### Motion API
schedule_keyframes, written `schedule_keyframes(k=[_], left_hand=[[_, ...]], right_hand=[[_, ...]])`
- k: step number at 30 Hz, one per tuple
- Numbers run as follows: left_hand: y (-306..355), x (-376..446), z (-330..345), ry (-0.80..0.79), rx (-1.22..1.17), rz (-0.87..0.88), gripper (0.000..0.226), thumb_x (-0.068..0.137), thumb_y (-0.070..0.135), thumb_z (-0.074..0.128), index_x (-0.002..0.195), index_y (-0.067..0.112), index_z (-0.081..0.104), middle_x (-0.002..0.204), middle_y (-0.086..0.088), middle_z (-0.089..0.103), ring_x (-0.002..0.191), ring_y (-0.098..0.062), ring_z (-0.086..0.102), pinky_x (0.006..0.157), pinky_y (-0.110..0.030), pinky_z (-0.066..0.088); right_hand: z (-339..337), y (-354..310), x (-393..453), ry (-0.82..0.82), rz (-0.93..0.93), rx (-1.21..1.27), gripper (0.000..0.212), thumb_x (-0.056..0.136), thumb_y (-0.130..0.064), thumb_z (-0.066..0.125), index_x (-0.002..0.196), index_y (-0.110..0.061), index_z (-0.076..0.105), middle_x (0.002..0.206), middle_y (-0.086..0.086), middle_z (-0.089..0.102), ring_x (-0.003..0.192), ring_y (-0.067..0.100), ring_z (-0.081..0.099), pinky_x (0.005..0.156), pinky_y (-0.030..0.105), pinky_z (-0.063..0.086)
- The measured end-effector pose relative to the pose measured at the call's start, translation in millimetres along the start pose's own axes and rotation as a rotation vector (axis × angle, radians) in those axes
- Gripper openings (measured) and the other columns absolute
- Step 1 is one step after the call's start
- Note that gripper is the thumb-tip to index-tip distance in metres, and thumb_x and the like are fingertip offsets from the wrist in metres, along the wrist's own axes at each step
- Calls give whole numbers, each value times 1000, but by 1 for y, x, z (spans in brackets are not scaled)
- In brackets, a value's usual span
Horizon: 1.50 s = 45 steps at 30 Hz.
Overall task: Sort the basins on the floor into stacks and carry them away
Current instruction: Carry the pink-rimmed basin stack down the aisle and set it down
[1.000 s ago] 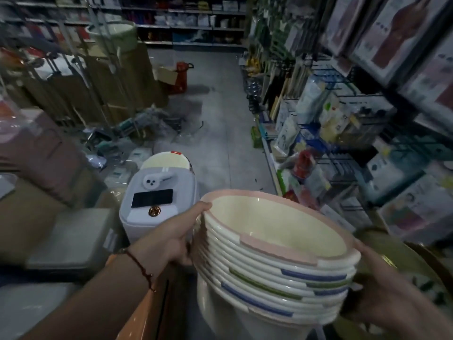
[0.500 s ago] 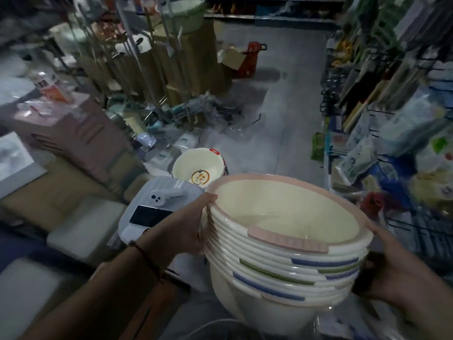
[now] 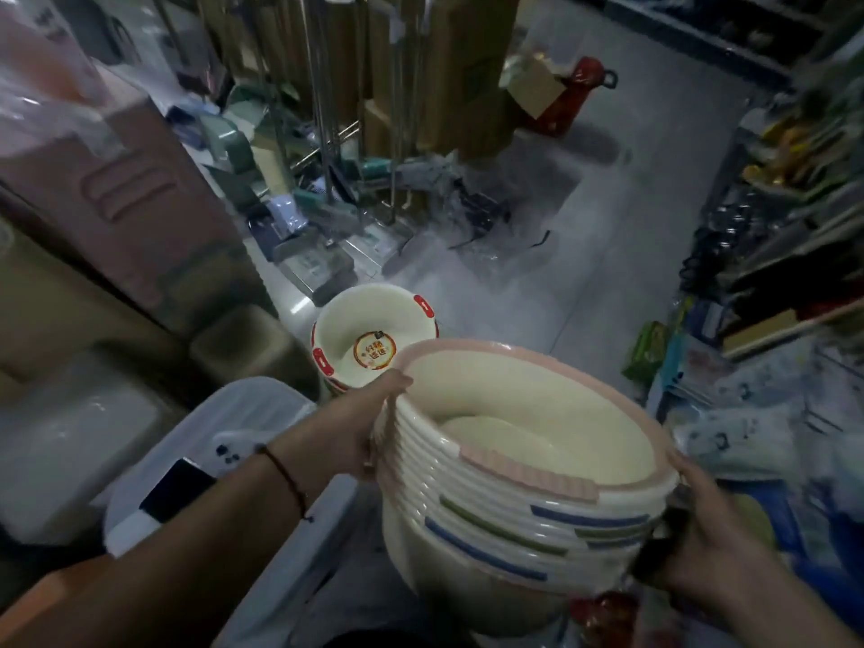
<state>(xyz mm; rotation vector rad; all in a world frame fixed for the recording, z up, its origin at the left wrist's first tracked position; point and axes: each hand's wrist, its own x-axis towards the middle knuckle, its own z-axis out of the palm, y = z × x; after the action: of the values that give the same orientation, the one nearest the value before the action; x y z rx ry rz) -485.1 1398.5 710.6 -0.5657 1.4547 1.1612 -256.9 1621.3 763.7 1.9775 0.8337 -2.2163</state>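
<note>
left hand (image 3: pixel 346 432) grips rim of nested stack of cream plastic basins (image 3: pixel 523 498) | right hand (image 3: pixel 706 544) curled round opposite rim | red-handled cream basin (image 3: pixel 374 339) on floor beyond

Dim shop aisle with a pale grey floor (image 3: pixel 575 254). Right: stocked shelving (image 3: pixel 776 236) carrying packaged goods. Left: stacked pink and beige cartons (image 3: pixel 140 212). Centre rear: tall brown boxes (image 3: pixel 449 63) behind upright metal poles (image 3: pixel 322 109), with packaged goods heaped at their feet. A red container (image 3: pixel 572 98) stands beyond.
</note>
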Motion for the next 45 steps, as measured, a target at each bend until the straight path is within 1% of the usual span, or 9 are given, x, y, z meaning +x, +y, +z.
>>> schedule_keyframes(k=[4,7,14,19,22,25,28,35,45], left_hand=[[62,44,-9,-13,-4,-13,94,49,58,76,129,17,51,121,-15,60,106,-34,59,69,-42,53],[93,56,-22,-42,10,13,99,48,60,73,131,14,47,123,-17,58,107,-35,59,71,-43,54],[121,101,-49,-3,-192,-32,66,70,42,63,130,23,42,121,-16,56,106,-38,55,80,-53,53],[132,151,-39,165,-362,-56,18,82,15,54,98,9,52,85,-13,57,77,-26,57,54,-30,54],[144,188,-35,245,-492,-63,2,85,8,50,88,8,50,72,-9,51,61,-21,50,36,-19,45],[151,234,-41,346,-625,-7,27,79,11,56,104,5,52,72,-9,51,55,-20,51,40,-22,44],[152,278,-54,471,-728,100,65,66,17,59,128,5,44,89,-14,49,59,-21,50,40,-22,42],[130,388,-85,681,-980,271,65,65,18,56,127,22,37,105,-7,53,86,-25,57,74,-42,49],[74,491,-57,810,-947,281,64,81,-2,51,137,24,34,103,0,54,89,-20,56,64,-31,47]], right_hand=[[43,-52,44,45,36,11,47,76,-56,69,106,-20,71,90,13,75,87,36,68,81,48,54],[62,-79,77,149,32,-17,61,66,-56,74,119,-25,67,119,12,65,111,40,58,96,55,44],[154,-143,130,36,17,-287,37,83,-47,51,112,-25,59,83,10,57,70,26,47,52,29,44],[211,-187,203,-13,14,-515,25,83,-43,51,94,-23,61,65,5,61,69,23,48,56,27,43],[254,-219,261,-47,-6,-678,40,72,-46,57,106,-26,63,90,7,62,83,26,51,66,30,42],[300,-243,319,-165,-57,-832,61,44,-46,70,101,-25,66,93,6,59,89,27,52,73,34,42],[345,-249,371,-318,-95,-829,42,70,-42,60,107,-22,66,109,9,66,101,31,57,84,40,46],[425,-219,496,-518,-126,-831,34,87,-35,45,103,-23,73,118,5,64,109,25,57,84,34,45],[409,-180,606,-420,-187,-1160,37,92,-49,47,118,-28,61,119,2,69,115,25,59,105,46,44]])
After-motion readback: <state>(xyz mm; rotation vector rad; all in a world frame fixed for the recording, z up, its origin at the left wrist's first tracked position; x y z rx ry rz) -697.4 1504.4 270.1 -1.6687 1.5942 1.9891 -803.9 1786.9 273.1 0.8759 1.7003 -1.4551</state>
